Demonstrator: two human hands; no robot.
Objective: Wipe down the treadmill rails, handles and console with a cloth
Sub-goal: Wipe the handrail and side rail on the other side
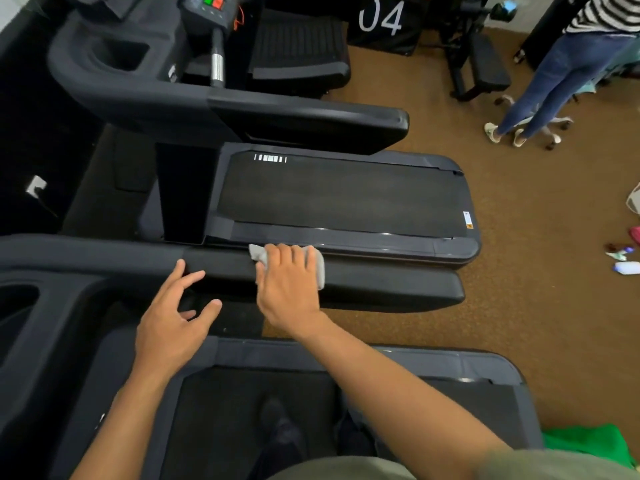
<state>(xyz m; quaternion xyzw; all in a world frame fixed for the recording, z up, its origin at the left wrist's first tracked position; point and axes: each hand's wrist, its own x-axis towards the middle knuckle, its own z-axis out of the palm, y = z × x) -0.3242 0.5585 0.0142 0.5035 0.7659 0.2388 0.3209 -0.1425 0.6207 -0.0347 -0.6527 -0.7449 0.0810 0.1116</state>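
The right hand lay on a grey cloth draped over the top of the black rail. Its fingers were close together and bent over the rail's far edge, and its thumb sat against the near side, so the hand clamped the cloth to the rail. A bunched corner of the cloth stuck out past the index finger, and a flat strip showed beyond the little finger. The cloth sat about midway along the rail's padded length.

The left hand was just beside it, to the left, with fingers spread apart and holding nothing. Its index fingertip reached the rail's near edge, though I could not tell whether it touched.

Below both arms ran the dark belt of the treadmill the person stood on, with one shoe showing. Beyond the rail stood a second treadmill, parallel to it, with its console at the top edge. The floor was brown carpet. Another person in jeans and a striped top stood far right, well apart. A white bottle lay on the carpet at the right edge, and green fabric lay at the lower right.
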